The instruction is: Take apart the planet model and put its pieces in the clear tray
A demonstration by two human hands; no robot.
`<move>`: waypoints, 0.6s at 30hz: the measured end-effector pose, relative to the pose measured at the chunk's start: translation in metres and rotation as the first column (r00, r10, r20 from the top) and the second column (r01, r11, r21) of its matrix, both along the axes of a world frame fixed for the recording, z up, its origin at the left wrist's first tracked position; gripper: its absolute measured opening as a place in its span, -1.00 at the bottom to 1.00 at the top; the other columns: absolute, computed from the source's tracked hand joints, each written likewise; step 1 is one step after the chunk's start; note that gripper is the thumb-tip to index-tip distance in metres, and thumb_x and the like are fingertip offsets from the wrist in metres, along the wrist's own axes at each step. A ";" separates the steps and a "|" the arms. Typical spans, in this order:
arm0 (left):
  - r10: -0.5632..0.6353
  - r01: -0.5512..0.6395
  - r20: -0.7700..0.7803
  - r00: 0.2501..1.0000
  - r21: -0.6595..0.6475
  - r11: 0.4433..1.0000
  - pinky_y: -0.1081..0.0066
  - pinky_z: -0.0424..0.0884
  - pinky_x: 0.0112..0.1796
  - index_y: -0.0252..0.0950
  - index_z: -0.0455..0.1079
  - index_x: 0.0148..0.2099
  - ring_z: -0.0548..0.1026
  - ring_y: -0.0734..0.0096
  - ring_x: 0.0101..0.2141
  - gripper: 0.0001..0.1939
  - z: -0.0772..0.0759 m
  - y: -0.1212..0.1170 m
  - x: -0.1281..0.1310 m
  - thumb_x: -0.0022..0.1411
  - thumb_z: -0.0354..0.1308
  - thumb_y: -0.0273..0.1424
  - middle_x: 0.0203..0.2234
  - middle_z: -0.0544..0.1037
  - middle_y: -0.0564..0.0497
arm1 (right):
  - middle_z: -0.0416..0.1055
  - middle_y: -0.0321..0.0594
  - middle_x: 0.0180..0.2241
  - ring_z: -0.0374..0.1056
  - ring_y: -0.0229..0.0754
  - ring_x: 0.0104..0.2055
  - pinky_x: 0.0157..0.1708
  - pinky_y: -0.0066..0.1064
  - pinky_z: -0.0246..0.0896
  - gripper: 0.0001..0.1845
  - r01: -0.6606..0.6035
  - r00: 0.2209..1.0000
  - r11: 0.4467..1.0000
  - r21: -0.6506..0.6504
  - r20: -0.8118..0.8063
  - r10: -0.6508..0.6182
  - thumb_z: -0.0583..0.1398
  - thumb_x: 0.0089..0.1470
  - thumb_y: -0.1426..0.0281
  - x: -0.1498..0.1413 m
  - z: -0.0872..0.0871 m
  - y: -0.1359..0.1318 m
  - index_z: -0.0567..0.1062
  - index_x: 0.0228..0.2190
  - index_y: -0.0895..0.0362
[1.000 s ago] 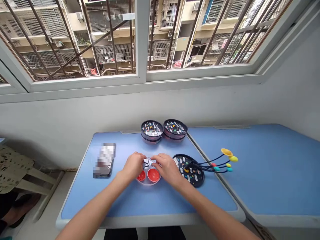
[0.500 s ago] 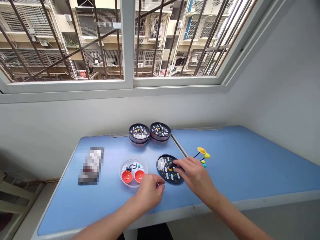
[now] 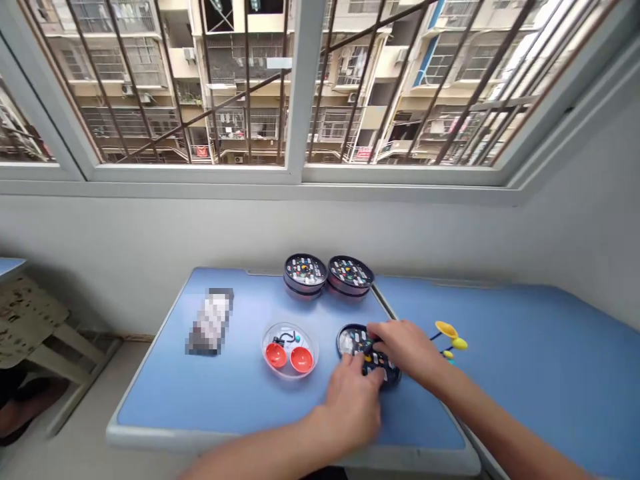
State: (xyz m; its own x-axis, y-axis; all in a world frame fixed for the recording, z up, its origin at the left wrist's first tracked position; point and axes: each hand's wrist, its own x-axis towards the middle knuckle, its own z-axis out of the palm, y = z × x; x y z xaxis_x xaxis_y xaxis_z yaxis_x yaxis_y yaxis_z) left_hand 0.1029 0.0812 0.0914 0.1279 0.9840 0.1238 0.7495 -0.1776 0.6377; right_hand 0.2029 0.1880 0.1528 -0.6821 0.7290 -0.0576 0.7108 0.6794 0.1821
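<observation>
A black round lid (image 3: 353, 340) with coloured markings lies on the blue table (image 3: 235, 390). My right hand (image 3: 407, 347) rests on its far right part, fingers curled round a black stem there. My left hand (image 3: 353, 397) touches the lid's near edge with bent fingers. Thin black stalks tipped with yellow and teal pieces (image 3: 450, 337) stick out to the right of my right hand. To the left sits a clear round dish (image 3: 289, 351) holding two red cups and a small black part.
Two closed black round tins (image 3: 327, 273) stand at the table's far edge under the barred window. A blurred flat object (image 3: 210, 321) lies at the left. A second blue table (image 3: 540, 360) adjoins on the right. A chair (image 3: 30, 327) stands at far left.
Both hands left the clear dish and moved right to the black lid. The left hand has now reached the lid's near edge.
</observation>
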 end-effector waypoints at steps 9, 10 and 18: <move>-0.046 0.052 -0.090 0.995 0.063 0.997 0.00 0.35 -0.17 -0.38 0.14 0.14 0.29 -0.11 -0.05 -0.44 -0.010 0.028 0.006 0.03 -0.01 -0.52 0.15 0.11 -0.33 | 0.50 -0.19 -0.54 0.41 -0.06 -0.45 -0.54 -0.43 -0.09 -0.82 -0.019 1.000 0.999 0.029 0.024 0.018 0.11 -0.05 0.55 0.002 -0.005 0.004 0.46 -0.48 0.06; -0.048 0.055 -0.095 0.994 0.076 0.996 0.01 0.37 -0.20 -0.39 0.12 0.14 0.30 -0.10 -0.06 -0.43 -0.012 0.029 0.006 0.03 -0.02 -0.53 0.15 0.12 -0.32 | 0.50 -0.20 -0.55 0.41 -0.05 -0.46 -0.53 -0.43 -0.07 -0.82 -0.021 1.000 0.999 0.029 0.023 0.021 0.11 -0.05 0.55 0.003 -0.005 0.005 0.47 -0.49 0.06; -0.061 0.072 -0.137 0.989 0.078 0.994 0.05 0.41 -0.29 -0.46 0.09 0.14 0.34 -0.11 -0.09 -0.45 -0.016 0.032 0.005 0.05 -0.05 -0.52 0.16 0.09 -0.38 | 0.47 -0.17 -0.53 0.38 -0.03 -0.47 -0.54 -0.40 0.00 -0.86 -0.034 0.999 0.997 0.070 -0.004 0.035 0.12 -0.02 0.46 0.014 0.013 0.017 0.47 -0.47 0.04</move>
